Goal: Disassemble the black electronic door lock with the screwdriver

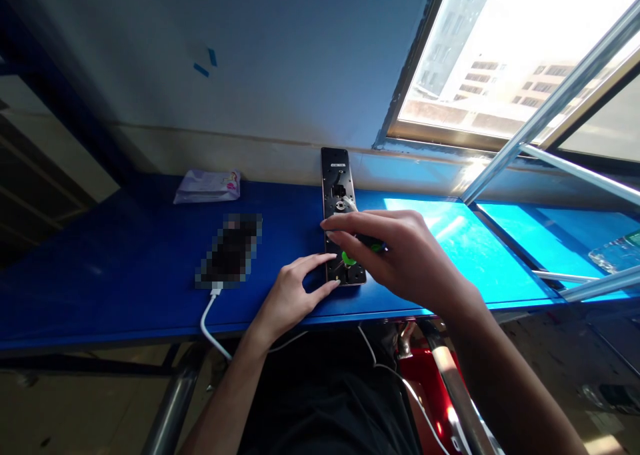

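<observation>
A long black panel point(338, 181) with metal fittings lies lengthways on the blue table point(125, 268). My left hand point(295, 293) rests on the table against the panel's near left corner, thumb and forefinger apart around that corner. My right hand point(400, 255) is closed round a screwdriver with a green and black handle point(361, 249); its metal tip point(350, 203) points at a fitting in the middle of the panel.
A phone point(230, 249) lies left of the panel, a white cable point(213, 315) running from it over the table's front edge. A packet of wipes point(207, 185) sits by the wall. An open window frame point(550, 115) reaches over the table's right part.
</observation>
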A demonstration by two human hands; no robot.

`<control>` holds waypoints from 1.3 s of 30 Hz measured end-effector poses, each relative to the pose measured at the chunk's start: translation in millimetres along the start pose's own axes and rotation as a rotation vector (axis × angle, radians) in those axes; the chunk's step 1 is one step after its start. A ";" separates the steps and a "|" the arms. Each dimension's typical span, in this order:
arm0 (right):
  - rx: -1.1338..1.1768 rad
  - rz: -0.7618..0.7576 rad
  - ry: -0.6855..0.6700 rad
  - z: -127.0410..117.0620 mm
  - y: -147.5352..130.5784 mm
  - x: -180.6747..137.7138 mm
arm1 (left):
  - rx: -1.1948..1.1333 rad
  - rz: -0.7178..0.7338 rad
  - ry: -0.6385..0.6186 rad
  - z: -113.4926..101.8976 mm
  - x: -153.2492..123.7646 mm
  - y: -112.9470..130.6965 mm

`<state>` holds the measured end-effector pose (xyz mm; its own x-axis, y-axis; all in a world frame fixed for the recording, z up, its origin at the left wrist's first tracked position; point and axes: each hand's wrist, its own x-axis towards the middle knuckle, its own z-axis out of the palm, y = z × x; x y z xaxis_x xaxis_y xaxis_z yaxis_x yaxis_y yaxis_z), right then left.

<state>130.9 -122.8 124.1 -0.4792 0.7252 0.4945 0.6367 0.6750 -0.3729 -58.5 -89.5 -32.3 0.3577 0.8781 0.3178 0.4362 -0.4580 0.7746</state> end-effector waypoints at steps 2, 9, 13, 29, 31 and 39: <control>-0.004 -0.001 -0.049 -3.1 -1.2 -1.6 | -0.007 -0.003 -0.001 -0.2 0.1 0.5; -0.056 0.034 -0.009 -1.2 -3.4 -2.3 | -0.008 -0.011 -0.001 -0.3 1.4 0.7; -0.057 0.045 0.029 0.4 0.5 0.1 | 0.005 0.003 0.003 0.7 0.7 -1.7; -0.056 0.060 -0.059 -8.6 -0.5 0.7 | -0.008 0.009 0.006 0.7 0.4 -2.2; -0.048 0.035 -0.075 -10.5 1.5 -0.9 | -0.015 0.015 0.005 1.3 0.5 -2.6; -0.132 0.014 0.033 -3.5 4.2 -0.1 | -0.009 0.023 0.009 1.8 1.0 -3.1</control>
<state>135.7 -120.5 125.2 -0.4508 0.7281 0.5164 0.7180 0.6395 -0.2749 -58.0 -87.5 -35.3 0.3596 0.8688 0.3405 0.4204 -0.4766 0.7721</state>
